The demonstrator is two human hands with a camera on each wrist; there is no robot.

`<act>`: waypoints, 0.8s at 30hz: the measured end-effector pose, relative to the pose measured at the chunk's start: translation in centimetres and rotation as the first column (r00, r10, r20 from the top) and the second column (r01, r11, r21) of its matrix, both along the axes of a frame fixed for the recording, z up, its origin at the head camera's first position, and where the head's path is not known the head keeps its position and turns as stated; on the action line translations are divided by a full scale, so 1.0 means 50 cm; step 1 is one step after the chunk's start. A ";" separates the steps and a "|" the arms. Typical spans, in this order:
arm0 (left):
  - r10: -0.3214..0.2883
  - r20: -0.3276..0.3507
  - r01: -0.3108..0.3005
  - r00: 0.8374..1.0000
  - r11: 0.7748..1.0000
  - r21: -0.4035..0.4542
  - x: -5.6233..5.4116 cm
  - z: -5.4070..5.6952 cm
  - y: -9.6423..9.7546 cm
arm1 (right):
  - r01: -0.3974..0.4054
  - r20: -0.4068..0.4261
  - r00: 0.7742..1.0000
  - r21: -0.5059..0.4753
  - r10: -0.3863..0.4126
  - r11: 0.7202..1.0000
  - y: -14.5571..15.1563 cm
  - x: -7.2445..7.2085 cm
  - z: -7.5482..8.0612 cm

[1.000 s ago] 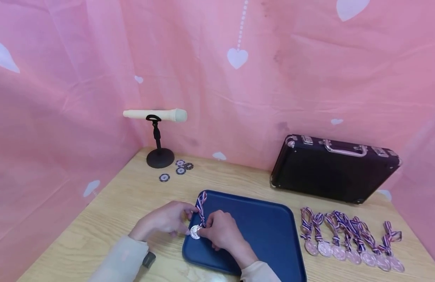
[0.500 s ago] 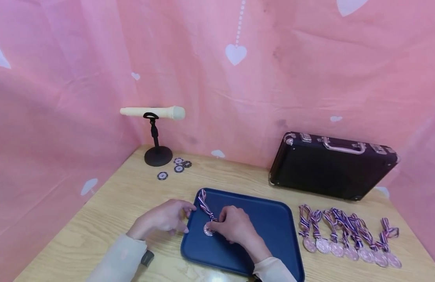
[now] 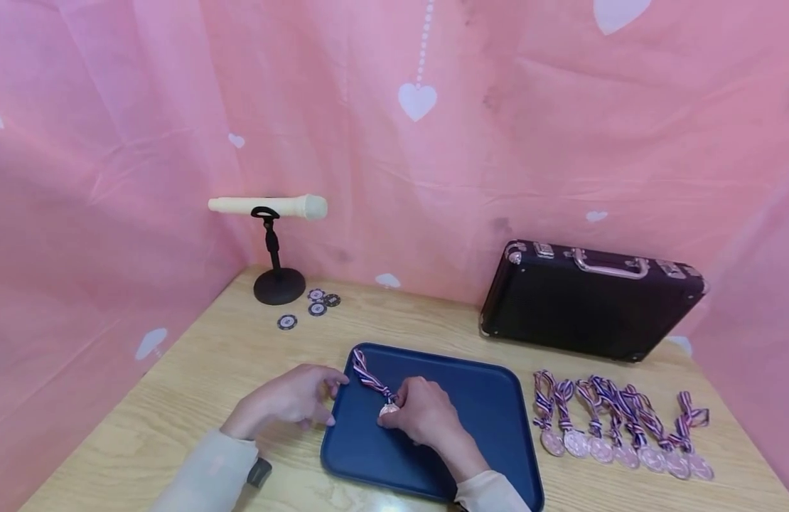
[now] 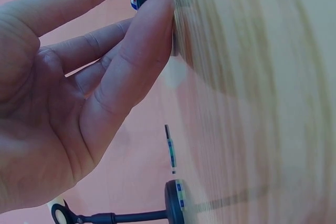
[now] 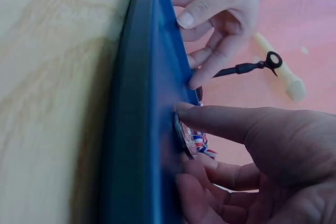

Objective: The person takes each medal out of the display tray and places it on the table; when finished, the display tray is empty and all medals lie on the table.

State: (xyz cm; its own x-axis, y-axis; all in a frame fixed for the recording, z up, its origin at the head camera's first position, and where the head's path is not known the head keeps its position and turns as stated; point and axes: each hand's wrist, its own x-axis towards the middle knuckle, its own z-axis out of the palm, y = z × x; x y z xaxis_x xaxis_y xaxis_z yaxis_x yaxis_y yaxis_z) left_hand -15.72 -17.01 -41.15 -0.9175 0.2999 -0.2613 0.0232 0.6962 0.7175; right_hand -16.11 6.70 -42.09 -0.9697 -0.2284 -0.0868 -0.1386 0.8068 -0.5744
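Note:
A dark blue tray (image 3: 471,419) lies on the wooden table. In its left part is a silver-coloured medal (image 3: 388,409), its red, white and blue ribbon (image 3: 369,377) stretching to the upper-left corner. My right hand (image 3: 428,412) holds the medal by its edge between thumb and fingers, low over the tray floor; the right wrist view shows the disc (image 5: 181,135) slightly tilted. At the tray's left rim, my left hand (image 3: 295,400) has its thumb (image 4: 149,35) and loosely bent fingertips against or very near the edge, gripping nothing visible.
Several medals (image 3: 601,449) with bunched ribbons lie in a row right of the tray. Behind them leans a black briefcase (image 3: 589,299). A white microphone (image 3: 266,206) rests on a black stand (image 3: 279,286) at the back left, beside several poker chips (image 3: 318,308).
My right hand has slid the medal rightward and slightly up, away from the tray's left rim, and its ribbon now slants. The left hand has stayed at the rim.

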 end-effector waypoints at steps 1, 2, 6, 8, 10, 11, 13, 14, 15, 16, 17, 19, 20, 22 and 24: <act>0.001 0.002 -0.001 1.000 1.000 -0.001 0.000 0.000 0.001 | 0.001 0.010 1.000 -0.034 -0.001 0.999 0.005 0.001 -0.001; 0.004 0.005 -0.004 1.000 1.000 -0.001 0.000 0.000 0.003 | 0.002 0.024 1.000 -0.077 -0.001 0.997 0.011 0.002 -0.002; 0.009 -0.001 -0.009 1.000 1.000 -0.001 0.002 -0.002 0.004 | 0.009 0.081 0.997 -0.250 0.012 0.968 0.037 0.002 -0.008; 0.013 -0.005 -0.013 1.000 1.000 0.001 0.004 -0.002 0.003 | 0.014 0.107 0.994 -0.306 0.019 0.952 0.050 0.000 -0.010; 0.010 -0.010 -0.010 1.000 1.000 0.004 0.005 -0.003 0.002 | 0.020 0.128 0.991 -0.345 0.025 0.939 0.065 -0.002 -0.015; 0.006 -0.011 -0.006 1.000 1.000 0.007 0.005 -0.004 0.002 | 0.023 0.137 0.990 -0.362 0.029 0.932 0.072 -0.003 -0.017; 0.000 -0.011 0.000 1.000 1.000 0.012 0.005 -0.005 0.002 | 0.026 0.153 0.988 -0.391 0.037 0.920 0.086 -0.004 -0.022; -0.004 -0.012 0.005 1.000 1.000 0.014 0.005 -0.005 0.003 | 0.027 0.158 0.987 -0.406 0.041 0.913 0.092 -0.005 -0.024; -0.007 -0.012 0.007 1.000 1.000 0.016 0.005 -0.006 0.003 | 0.029 0.165 0.985 -0.422 0.045 0.906 0.098 -0.006 -0.025; -0.008 -0.012 0.008 1.000 1.000 0.021 0.005 -0.006 0.003 | 0.026 0.168 0.984 -0.439 0.053 0.898 0.104 -0.007 -0.025; -0.007 -0.014 0.008 1.000 1.000 0.024 0.005 -0.006 0.003 | 0.024 0.171 0.983 -0.459 0.062 0.888 0.110 -0.008 -0.025; 0.001 -0.015 -0.001 1.000 1.000 0.024 0.005 -0.006 0.002 | 0.024 0.177 0.981 -0.501 0.075 0.865 0.121 -0.011 -0.021; 0.004 -0.018 -0.004 1.000 1.000 0.025 0.005 -0.007 0.001 | 0.027 0.181 0.980 -0.525 0.081 0.851 0.126 -0.012 -0.018; 0.007 -0.022 -0.007 1.000 1.000 0.022 0.006 -0.007 0.000 | 0.032 0.185 0.979 -0.563 0.089 0.826 0.137 -0.015 -0.014; 0.015 -0.019 -0.015 1.000 1.000 0.016 0.006 -0.008 -0.002 | 0.042 0.186 0.979 -0.588 0.084 0.807 0.149 -0.019 -0.010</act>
State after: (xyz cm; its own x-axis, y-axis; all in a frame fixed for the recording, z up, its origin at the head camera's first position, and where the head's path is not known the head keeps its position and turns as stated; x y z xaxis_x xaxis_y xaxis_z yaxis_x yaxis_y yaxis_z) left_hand -15.40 -17.12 -41.54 -0.9266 0.2903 -0.2391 0.0270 0.6854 0.7277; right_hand -17.04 14.13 -42.58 -0.9415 -0.3168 -0.1145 0.0135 0.3043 -0.9525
